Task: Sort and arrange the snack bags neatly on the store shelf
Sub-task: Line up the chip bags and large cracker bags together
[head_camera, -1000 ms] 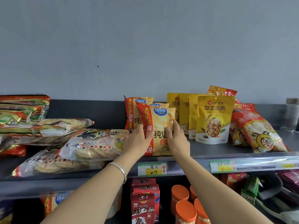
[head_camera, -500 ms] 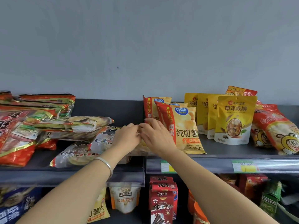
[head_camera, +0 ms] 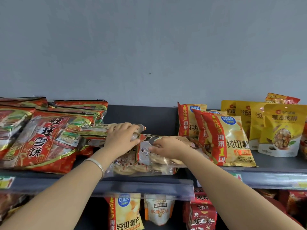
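Grey metal shelf (head_camera: 141, 185) across the middle of the frame, price rail along its front. Big red rice-cracker bags (head_camera: 41, 140) heaped at left centre, overlapping and tilted. Yellow-and-red chip bags (head_camera: 230, 140) upright right of centre. Yellow walnut pouches (head_camera: 282, 130) in a row at far right, also upright.

Centre gap holding flat packs: clear cracker bag (head_camera: 144, 153) lying on a similar one, gold-striped bag (head_camera: 96, 132) just left and further back, against the red heap.

Left hand (head_camera: 121, 138) on the gold-striped bag, fingers curled over its far edge, gripping. Right hand (head_camera: 169, 146) on the clear cracker bag, fingertips pinching the film near its left end. Silver bracelet (head_camera: 96, 165) on the left wrist.

Looks like mid-step: squaring up the centre packs. Right side probably sorted, left heap not. Next move likely calls for sliding or lifting both packs into one aligned pile without knocking the chip bags just beside. Slippery film, so keep both grips firm.
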A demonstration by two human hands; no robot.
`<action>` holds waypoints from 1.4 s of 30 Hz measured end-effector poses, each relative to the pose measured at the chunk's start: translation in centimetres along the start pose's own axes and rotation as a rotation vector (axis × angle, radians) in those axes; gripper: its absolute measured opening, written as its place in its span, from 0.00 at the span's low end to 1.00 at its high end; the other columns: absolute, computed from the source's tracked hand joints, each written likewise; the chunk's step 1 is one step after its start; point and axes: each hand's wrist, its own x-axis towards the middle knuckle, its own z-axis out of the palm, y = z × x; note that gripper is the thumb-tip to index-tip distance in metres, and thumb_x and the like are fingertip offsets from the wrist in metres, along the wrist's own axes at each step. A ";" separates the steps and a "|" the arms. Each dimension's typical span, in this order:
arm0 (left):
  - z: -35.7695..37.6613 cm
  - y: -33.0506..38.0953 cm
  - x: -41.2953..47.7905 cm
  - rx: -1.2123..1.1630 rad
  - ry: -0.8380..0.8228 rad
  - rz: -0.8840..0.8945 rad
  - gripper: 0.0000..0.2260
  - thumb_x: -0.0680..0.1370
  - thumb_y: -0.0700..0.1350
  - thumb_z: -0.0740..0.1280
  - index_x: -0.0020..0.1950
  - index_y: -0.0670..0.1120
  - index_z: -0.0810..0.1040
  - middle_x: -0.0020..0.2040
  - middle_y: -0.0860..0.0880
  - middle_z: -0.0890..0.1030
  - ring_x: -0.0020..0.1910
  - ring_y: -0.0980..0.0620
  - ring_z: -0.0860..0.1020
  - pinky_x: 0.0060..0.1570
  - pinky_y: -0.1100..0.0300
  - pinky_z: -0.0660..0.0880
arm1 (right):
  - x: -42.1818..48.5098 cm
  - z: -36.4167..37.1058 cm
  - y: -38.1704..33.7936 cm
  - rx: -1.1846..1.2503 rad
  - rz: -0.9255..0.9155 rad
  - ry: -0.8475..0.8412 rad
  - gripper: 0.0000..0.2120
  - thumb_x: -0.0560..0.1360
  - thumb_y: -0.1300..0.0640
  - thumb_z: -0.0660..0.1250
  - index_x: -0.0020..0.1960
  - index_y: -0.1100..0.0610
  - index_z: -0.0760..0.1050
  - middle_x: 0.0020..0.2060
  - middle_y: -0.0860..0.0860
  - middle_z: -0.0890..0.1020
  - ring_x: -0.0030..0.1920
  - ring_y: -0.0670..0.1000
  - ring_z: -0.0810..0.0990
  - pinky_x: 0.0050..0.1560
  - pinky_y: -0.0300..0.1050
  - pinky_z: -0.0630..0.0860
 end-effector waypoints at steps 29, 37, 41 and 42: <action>1.9 -10.4 -0.5 -0.397 0.156 -0.181 0.30 0.78 0.65 0.47 0.59 0.50 0.81 0.49 0.48 0.83 0.50 0.49 0.79 0.49 0.54 0.74 | 12.4 1.1 -9.8 1.141 0.538 0.112 0.24 0.74 0.57 0.70 0.66 0.62 0.66 0.55 0.59 0.81 0.52 0.54 0.82 0.54 0.51 0.80; 2.6 -8.1 5.2 -0.693 0.160 -0.522 0.28 0.78 0.59 0.60 0.75 0.51 0.60 0.72 0.45 0.66 0.70 0.43 0.66 0.66 0.41 0.65 | 10.7 -2.3 -4.5 1.225 0.117 0.348 0.32 0.73 0.63 0.69 0.74 0.52 0.62 0.63 0.54 0.77 0.58 0.56 0.80 0.56 0.57 0.79; 3.1 -5.5 7.2 -1.201 0.133 -0.633 0.36 0.75 0.59 0.66 0.77 0.48 0.54 0.74 0.45 0.63 0.71 0.43 0.64 0.68 0.47 0.63 | 9.4 -3.5 -1.1 1.309 0.065 0.364 0.32 0.76 0.63 0.68 0.74 0.49 0.59 0.63 0.54 0.77 0.56 0.55 0.81 0.55 0.56 0.80; 3.3 -5.1 7.7 -1.276 0.120 -0.652 0.35 0.74 0.58 0.68 0.75 0.47 0.58 0.72 0.46 0.67 0.68 0.43 0.68 0.66 0.48 0.66 | 9.3 -3.7 -0.5 1.311 0.067 0.371 0.32 0.76 0.62 0.68 0.74 0.49 0.60 0.63 0.54 0.77 0.56 0.55 0.81 0.55 0.56 0.80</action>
